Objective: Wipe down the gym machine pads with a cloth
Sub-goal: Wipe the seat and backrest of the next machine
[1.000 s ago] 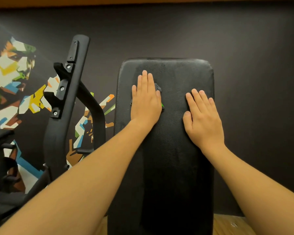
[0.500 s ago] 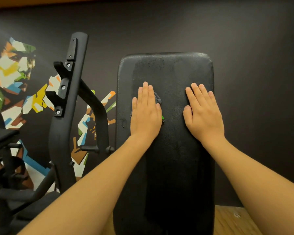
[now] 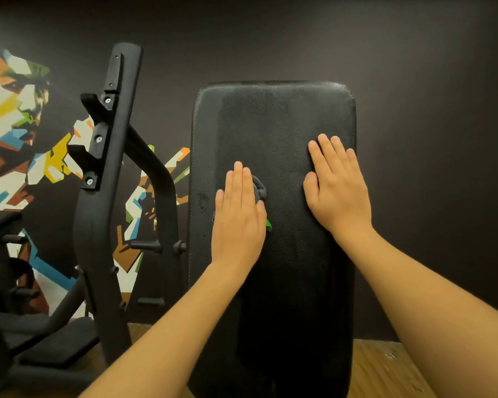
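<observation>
**Dark gym wall behind an upright pad, with two flat hands on it**

Dark matte wall point(image 3: 429, 110) is filling the background, with a colourful angular mural point(image 3: 15, 110) covering its left part. A tall black padded gym machine pad point(image 3: 270, 124) is standing upright in the middle of the view, its corners rounded and its top edge well below the top of the frame.

The left hand point(image 3: 239, 216) is lying flat on the pad, left of centre, with its fingers straight and held together. It is pressing a dark grey cloth point(image 3: 260, 188) against the pad. The cloth is mostly hidden under the palm. A bunched fold is showing beside the index finger, and a small green corner point(image 3: 268, 223) is peeking out by the thumb. A narrow strip of pad is lying bare between this hand and the pad's left edge.

The right hand point(image 3: 337, 191) is also open and flat. It is resting directly on the pad with nothing under it, and its outer side is sitting just inside the pad's right edge. A bare band of pad is separating the two hands. A wide stretch of pad is lying open above both sets of fingertips, up to the top edge.

To the left, a black machine frame point(image 3: 110, 173) is rising close beside the pad, with a short peg point(image 3: 144, 245) pointing toward the pad's left edge. To the right of the pad only wall is showing. Wooden floor point(image 3: 385, 369) is showing at the bottom right.
</observation>
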Available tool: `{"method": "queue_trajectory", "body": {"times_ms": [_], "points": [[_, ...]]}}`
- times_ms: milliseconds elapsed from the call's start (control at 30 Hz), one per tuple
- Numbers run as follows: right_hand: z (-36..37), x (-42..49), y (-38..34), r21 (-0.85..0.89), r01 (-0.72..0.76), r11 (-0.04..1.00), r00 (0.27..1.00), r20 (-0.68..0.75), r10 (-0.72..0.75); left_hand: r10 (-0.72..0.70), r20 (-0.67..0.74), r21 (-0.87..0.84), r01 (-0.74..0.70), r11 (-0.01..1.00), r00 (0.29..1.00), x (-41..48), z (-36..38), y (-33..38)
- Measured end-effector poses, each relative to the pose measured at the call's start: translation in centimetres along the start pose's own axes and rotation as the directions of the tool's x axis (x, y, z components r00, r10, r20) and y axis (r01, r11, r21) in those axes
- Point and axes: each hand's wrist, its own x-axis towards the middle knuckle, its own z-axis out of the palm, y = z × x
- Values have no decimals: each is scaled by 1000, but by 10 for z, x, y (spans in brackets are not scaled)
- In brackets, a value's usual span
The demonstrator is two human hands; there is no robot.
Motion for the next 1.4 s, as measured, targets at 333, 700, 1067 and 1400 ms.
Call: {"method": "queue_trajectory", "body": {"times_ms": [333, 700, 1067, 1400], "points": [[-3, 1, -1, -1, -4, 1000, 1000, 23, 4, -16, -45, 4, 16, 1000, 999, 16, 0, 1], [-3, 1, -1, -3, -12, 1000, 999, 30, 12, 35, 28, 6, -35, 999, 999, -52, 7, -14], [-4, 0, -1, 0, -14, 1000, 999, 30, 14, 38, 51, -90, -33, 995, 998, -88, 8, -16], [-3, 0, -1, -6, -8, 1000, 999, 32, 8, -14, -29, -24, 13, 1000, 999, -73, 15, -11]]}}
